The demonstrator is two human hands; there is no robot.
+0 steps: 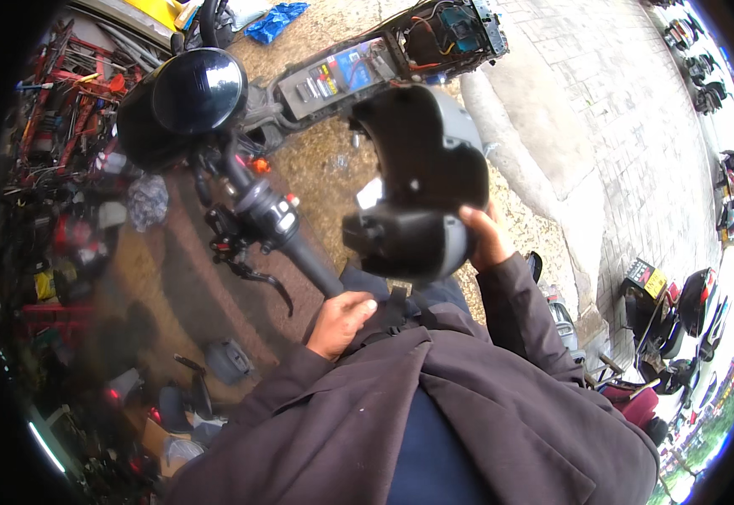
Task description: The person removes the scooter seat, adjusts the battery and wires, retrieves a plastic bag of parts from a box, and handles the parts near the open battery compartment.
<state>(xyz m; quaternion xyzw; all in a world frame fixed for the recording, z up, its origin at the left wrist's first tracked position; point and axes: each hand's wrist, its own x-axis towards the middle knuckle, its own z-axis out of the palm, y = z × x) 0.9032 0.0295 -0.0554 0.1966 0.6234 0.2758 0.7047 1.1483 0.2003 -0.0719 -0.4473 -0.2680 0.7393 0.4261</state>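
My right hand (490,237) is closed on the edge of a curved black plastic cover (421,172) with a grey outer side. Its hollow inner side faces me, and the thumb lies on the rim. My left hand (343,325) is closed beside the end of a black handlebar grip (312,264), close to my jacket front. Whatever its curled fingers hold, if anything, is hidden. Toward the far left the handlebar carries a switch block (271,209), a brake lever (264,282) and a round dark display (199,91).
Beyond the cover stretches an opened scooter body (333,82) with exposed wiring at its far end. Red racks of tools (60,126) line the left side. A grey plastic part (229,362) lies on the floor at lower left. Parked scooters (703,307) stand along the right.
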